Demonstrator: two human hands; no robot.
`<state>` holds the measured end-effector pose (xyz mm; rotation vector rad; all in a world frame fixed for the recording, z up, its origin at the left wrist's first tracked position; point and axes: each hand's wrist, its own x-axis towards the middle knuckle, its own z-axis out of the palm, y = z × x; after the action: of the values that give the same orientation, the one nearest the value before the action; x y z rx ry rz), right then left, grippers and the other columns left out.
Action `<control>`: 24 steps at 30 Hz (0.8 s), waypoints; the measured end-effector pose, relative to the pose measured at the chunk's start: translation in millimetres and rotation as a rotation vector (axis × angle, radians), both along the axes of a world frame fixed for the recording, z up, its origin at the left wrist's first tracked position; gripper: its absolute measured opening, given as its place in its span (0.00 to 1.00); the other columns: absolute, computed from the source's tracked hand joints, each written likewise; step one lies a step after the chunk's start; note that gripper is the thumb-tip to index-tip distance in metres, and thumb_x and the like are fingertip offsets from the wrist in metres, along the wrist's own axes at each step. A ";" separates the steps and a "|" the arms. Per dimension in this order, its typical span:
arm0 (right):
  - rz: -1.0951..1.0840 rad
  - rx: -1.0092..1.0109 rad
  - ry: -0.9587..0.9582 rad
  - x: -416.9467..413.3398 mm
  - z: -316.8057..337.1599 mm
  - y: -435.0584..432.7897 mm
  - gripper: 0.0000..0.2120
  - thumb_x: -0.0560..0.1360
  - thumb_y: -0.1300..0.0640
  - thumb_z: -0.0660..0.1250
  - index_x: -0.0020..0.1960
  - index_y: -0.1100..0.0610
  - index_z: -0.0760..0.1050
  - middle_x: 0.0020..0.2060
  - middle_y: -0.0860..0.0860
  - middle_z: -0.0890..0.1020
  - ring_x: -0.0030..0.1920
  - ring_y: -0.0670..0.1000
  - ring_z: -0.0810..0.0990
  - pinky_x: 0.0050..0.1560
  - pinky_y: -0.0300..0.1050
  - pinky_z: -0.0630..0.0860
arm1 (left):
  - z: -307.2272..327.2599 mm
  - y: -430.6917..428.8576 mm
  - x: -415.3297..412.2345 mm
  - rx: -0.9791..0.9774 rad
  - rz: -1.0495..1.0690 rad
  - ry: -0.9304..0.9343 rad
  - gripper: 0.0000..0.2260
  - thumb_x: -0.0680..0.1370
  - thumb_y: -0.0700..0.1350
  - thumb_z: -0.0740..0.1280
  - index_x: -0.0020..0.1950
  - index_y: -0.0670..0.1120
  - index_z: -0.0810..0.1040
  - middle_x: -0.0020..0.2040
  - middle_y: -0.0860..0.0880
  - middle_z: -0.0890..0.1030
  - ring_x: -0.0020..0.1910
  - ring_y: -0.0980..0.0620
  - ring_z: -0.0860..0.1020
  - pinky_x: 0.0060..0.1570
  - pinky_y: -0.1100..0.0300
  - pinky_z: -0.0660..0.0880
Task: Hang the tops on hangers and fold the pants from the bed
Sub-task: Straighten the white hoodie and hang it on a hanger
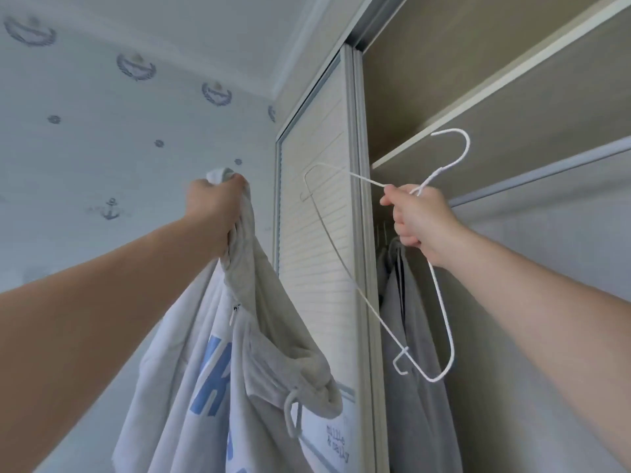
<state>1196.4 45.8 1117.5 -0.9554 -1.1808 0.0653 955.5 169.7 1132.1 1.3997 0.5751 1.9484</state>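
Currently clutching hoodie (218, 370) by hood in left hand (211, 206), wire hanger (438, 173) in right hand (420, 216); might snag drawstring (290, 413) or slide off.

We record the hoodie (211, 353) hanging from the left hand (213, 203) at centre-left of the frame. The hanger (433, 177), in the right hand (418, 220) at centre-right, stands apart from it, before the wardrobe door (317, 240) and a hung garment (413, 387) below the shelf (512, 114).
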 end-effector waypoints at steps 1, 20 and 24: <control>0.056 -0.008 -0.008 -14.1 -10.2 2.3 0.10 0.83 0.54 0.61 0.45 0.58 0.73 0.21 0.46 0.62 0.18 0.44 0.57 0.21 0.33 0.53 | -5.5 -7.0 -17.4 -0.006 0.046 0.007 0.06 0.76 0.46 0.69 0.40 0.47 0.76 0.36 0.49 0.78 0.34 0.51 0.79 0.35 0.61 0.76; 0.791 -0.029 -0.313 -315.6 -78.1 -37.6 0.17 0.84 0.56 0.59 0.37 0.58 0.72 0.23 0.47 0.60 0.22 0.48 0.56 0.23 0.34 0.54 | -52.8 -148.3 -365.7 -0.246 0.738 0.139 0.14 0.77 0.56 0.68 0.42 0.47 0.72 0.39 0.48 0.75 0.35 0.50 0.74 0.33 0.60 0.70; 0.921 -0.004 -0.323 -397.9 -83.8 -51.4 0.18 0.84 0.57 0.59 0.36 0.58 0.71 0.23 0.49 0.60 0.21 0.48 0.56 0.22 0.34 0.55 | -42.8 -198.4 -445.8 -0.231 0.885 0.190 0.17 0.78 0.57 0.66 0.52 0.42 0.75 0.40 0.49 0.75 0.35 0.51 0.74 0.33 0.61 0.69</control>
<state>798.5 -5.5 1033.7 -0.3595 -1.8438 0.6661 509.7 -28.7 1089.3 1.2921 1.6723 2.2786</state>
